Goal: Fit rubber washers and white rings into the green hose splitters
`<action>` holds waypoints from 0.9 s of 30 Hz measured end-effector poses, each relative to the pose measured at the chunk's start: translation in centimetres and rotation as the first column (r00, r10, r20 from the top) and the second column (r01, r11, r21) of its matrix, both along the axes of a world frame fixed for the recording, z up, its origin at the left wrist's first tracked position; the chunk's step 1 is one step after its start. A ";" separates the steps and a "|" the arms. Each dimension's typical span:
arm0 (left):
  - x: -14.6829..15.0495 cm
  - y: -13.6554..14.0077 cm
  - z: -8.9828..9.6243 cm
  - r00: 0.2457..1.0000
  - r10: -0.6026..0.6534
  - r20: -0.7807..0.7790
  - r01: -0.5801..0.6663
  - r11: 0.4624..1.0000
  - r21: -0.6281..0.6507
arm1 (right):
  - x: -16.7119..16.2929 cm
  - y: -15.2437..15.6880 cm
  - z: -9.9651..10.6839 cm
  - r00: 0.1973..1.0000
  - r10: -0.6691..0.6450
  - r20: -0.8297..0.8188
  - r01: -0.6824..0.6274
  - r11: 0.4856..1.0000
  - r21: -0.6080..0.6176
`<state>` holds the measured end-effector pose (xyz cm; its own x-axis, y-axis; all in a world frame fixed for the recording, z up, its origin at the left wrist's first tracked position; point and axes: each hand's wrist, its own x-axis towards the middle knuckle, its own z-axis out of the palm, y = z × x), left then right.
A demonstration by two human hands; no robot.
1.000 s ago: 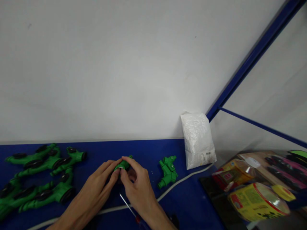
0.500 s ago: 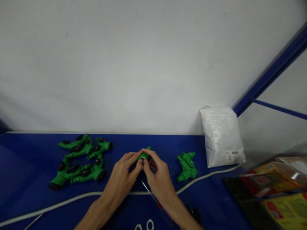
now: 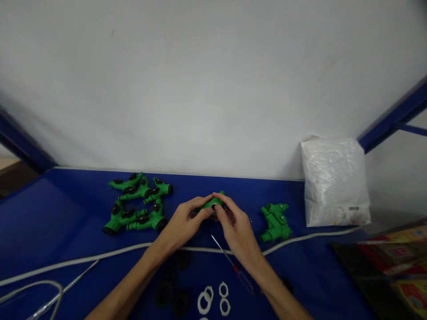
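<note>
Between both hands is a green plastic hose splitter (image 3: 207, 204), with a pale ring showing at its opening under the thumbs. My left hand (image 3: 190, 216) is closed round its left side, fingertips on top. My right hand (image 3: 236, 222) grips the right side, its thumb pressed at the opening. Much of the splitter is hidden by the fingers. Just below the hands lies a screwdriver (image 3: 236, 267) with a red and clear handle, partly beside my right wrist.
Several green splitters with black parts (image 3: 136, 195) lie at the left. Other green splitter pieces (image 3: 275, 222) sit at the right, near a white plastic package (image 3: 335, 182). White rings (image 3: 204, 303) and black rings (image 3: 164, 293) lie in front. A white cable (image 3: 110, 253) crosses the blue table (image 3: 76, 213).
The view has shifted, so more of the near table with its rings shows. Both hands stay on the splitter, which is now turned so its opening shows more; my right thumb presses there.
</note>
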<state>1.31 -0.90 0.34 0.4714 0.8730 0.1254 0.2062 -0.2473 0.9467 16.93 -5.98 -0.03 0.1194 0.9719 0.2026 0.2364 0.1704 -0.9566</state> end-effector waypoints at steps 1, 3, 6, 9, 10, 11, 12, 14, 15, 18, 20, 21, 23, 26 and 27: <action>0.0 0.1 -0.1 0.999 -0.008 0.039 0.010 0.998 -0.057 | 0.1 0.0 0.0 1.000 -0.005 0.007 0.005 1.000 -0.011; 0.0 0.3 -0.3 0.992 -0.020 0.128 0.042 0.984 -0.173 | 0.2 0.0 0.0 1.000 -0.010 0.012 0.011 1.000 -0.021; 0.2 0.4 -0.3 0.971 -0.025 0.238 0.097 0.950 -0.296 | 0.3 0.0 0.1 1.000 -0.012 0.006 0.012 1.000 -0.005; 0.2 0.2 -0.2 0.962 -0.033 0.272 0.120 0.943 -0.309 | 0.3 0.0 0.1 1.000 -0.010 0.007 0.010 1.000 0.004; 0.2 0.2 -0.1 0.960 -0.039 0.276 0.125 0.946 -0.298 | 0.3 0.0 0.2 1.000 -0.006 0.008 0.006 1.000 0.003; 0.2 0.1 -0.1 0.960 -0.044 0.278 0.126 0.951 -0.283 | 0.3 0.1 0.2 1.000 0.001 0.009 -0.001 1.000 0.001; 0.2 0.1 -0.1 0.960 -0.047 0.277 0.124 0.956 -0.266 | 0.4 0.1 0.2 1.000 0.006 0.009 -0.006 1.000 -0.002; 0.1 0.2 0.0 0.962 -0.052 0.269 0.118 0.965 -0.235 | 0.5 0.1 0.2 1.000 0.015 0.006 -0.015 1.000 -0.010; 0.1 0.2 0.0 0.962 -0.055 0.266 0.117 0.968 -0.223 | 0.5 0.1 0.2 1.000 0.018 0.002 -0.018 1.000 -0.015; 0.1 0.4 -0.2 0.963 -0.062 0.262 0.120 0.970 -0.212 | 0.6 0.1 0.1 1.000 0.027 -0.010 -0.027 0.999 -0.027; 0.1 0.4 -0.3 0.963 -0.062 0.263 0.122 0.968 -0.218 | 0.7 0.2 0.2 0.999 0.042 -0.023 -0.043 0.998 -0.037; 0.2 0.5 -0.4 0.962 -0.064 0.264 0.125 0.967 -0.224 | 0.7 0.2 0.3 0.998 0.052 -0.034 -0.053 0.998 -0.042; 0.2 0.5 -0.5 0.961 -0.070 0.266 0.134 0.964 -0.231 | 0.7 0.2 0.4 0.995 0.072 -0.063 -0.075 0.996 -0.049; 0.1 0.6 -0.6 0.961 -0.078 0.264 0.137 0.967 -0.213 | 0.8 0.1 0.7 0.990 0.108 -0.093 -0.113 0.992 -0.053; 0.1 0.6 -0.6 0.962 -0.081 0.261 0.137 0.969 -0.205 | 0.9 0.1 0.7 0.988 0.120 -0.096 -0.126 0.991 -0.053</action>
<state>1.41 -0.26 -0.22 0.5433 0.8372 0.0627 -0.0595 -0.0361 0.9976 17.80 -5.88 0.69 0.0140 0.9902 0.1387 0.1271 0.1358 -0.9825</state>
